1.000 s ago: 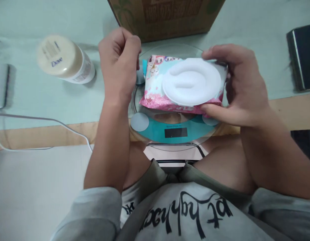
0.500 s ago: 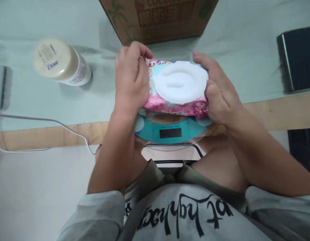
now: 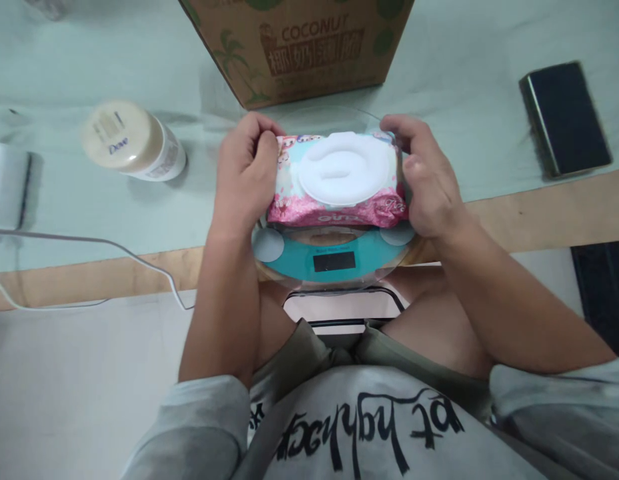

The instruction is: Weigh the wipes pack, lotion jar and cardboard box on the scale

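Observation:
A pack of wet wipes (image 3: 334, 215), pink and pale blue with a white oval lid, lies lengthwise over a round glass scale (image 3: 284, 263) with a teal band and dark display. My left hand (image 3: 247, 170) is closed on the pack's left end, its thumb along the edge. At the right end, my right hand (image 3: 429, 173) curls around the corner with its fingers on the far side. The fingertips of both hands are partly hidden. Most of the scale's middle is covered by the pack.
Behind the scale stands a brown cardboard box (image 3: 309, 60). A Dove jar (image 3: 162, 157) is at the left, beside a white object (image 3: 8, 187) and a white cable (image 3: 114, 244). A dark box (image 3: 569, 123) lies at the right. The table's wooden edge (image 3: 539, 207) runs near my lap.
The pack of wet wipes has come down onto the scale with both hands. My right hand's grip has loosened slightly. The whole view has shifted a little.

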Available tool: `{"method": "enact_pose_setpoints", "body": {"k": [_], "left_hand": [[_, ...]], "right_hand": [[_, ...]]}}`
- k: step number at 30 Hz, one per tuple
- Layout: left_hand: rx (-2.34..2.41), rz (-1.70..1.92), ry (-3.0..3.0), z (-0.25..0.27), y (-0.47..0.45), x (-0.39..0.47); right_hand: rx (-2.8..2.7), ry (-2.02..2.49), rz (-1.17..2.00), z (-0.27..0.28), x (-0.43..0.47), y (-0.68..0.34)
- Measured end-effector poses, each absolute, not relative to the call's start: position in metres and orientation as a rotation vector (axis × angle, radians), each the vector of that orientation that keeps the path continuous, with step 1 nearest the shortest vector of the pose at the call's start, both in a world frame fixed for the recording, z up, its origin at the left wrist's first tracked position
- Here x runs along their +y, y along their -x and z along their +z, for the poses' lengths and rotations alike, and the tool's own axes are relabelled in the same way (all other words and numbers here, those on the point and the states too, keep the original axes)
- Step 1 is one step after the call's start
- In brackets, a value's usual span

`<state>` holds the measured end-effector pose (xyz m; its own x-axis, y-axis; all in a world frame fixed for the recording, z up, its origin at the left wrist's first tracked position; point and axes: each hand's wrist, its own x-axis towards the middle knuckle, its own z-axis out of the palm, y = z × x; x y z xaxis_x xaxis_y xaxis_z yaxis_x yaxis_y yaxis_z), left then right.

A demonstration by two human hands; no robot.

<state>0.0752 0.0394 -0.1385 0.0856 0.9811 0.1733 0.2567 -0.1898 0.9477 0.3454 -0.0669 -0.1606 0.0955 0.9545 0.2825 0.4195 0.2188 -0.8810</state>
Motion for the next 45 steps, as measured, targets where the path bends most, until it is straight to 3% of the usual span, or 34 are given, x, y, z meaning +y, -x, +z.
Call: {"method": "enact_pose_setpoints", "body": {"k": [8, 15, 22, 29, 45], "left_hand": [[1.397, 1.332, -1.400, -0.153, -0.040, 0.055], [1.365, 1.308, -1.507, -0.154, -0.049, 0.049], [1.346, 1.225, -1.623, -0.148, -0.053, 0.040], [1.425, 1.203, -1.641, -0.148, -0.060, 0.042], [1.519, 1.117, -1.565, -0.132, -0.065, 0.039]], "right_hand": [[-1.144, 1.386, 0.409, -0.193, -0.052, -0.361], [-1.254, 1.478, 0.589, -0.220, -0.050, -0.376], [-1.404, 1.296, 0.475, -0.184, -0.062, -0.369], [-1.925, 1.095, 0.514, -0.157, -0.077, -0.357], [-1.809, 1.254, 0.370, -0.159, -0.075, -0.384]]}}
